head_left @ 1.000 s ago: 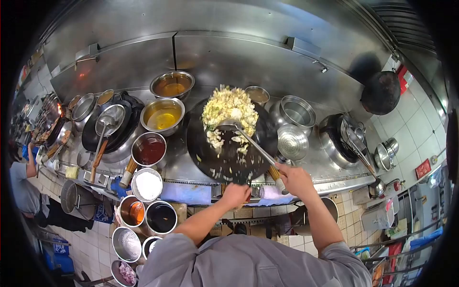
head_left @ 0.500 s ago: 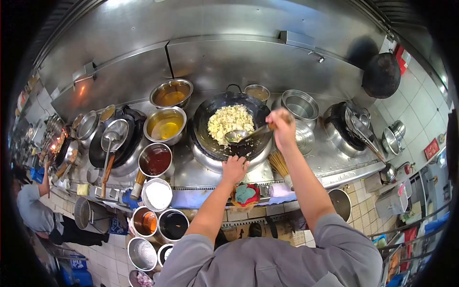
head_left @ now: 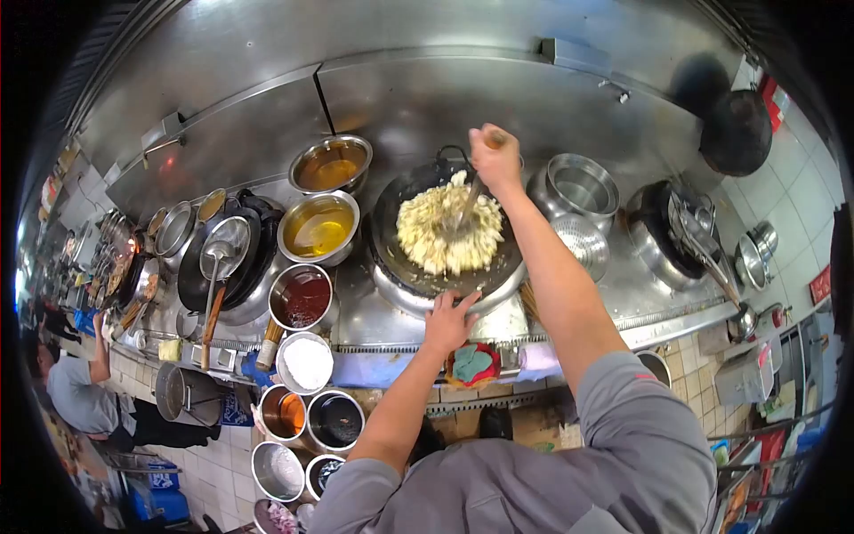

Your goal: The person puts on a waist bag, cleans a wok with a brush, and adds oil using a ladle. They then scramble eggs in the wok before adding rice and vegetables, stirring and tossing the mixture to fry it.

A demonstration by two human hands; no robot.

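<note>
My right hand [head_left: 498, 162] is wrapped round the wooden handle of a ladle [head_left: 471, 200], above the far right part of the wok. The ladle slants down into a heap of pale yellow fried rice [head_left: 436, 233], its bowl smeared by motion and partly hidden in the food. A black wok [head_left: 391, 258] holds the food on the burner, its looped far handle [head_left: 452, 153] pointing at the back wall. At the near rim, my left hand [head_left: 449, 322] holds the wok's edge, fingers apart and thumb out to the right; its fingertips are partly hidden.
Bowls of yellow oil [head_left: 318, 230] and red sauce [head_left: 301, 298], and a pot of white powder [head_left: 305, 363], stand to the left. A perforated strainer [head_left: 583, 249] and a metal pot [head_left: 583, 185] are on the right. A co-worker [head_left: 84, 392] stands far left.
My right hand has moved up and left, bringing the ladle steeper into the middle of the food. The food has spread and blurred. My left hand stays at the near rim. The view has shifted slightly.
</note>
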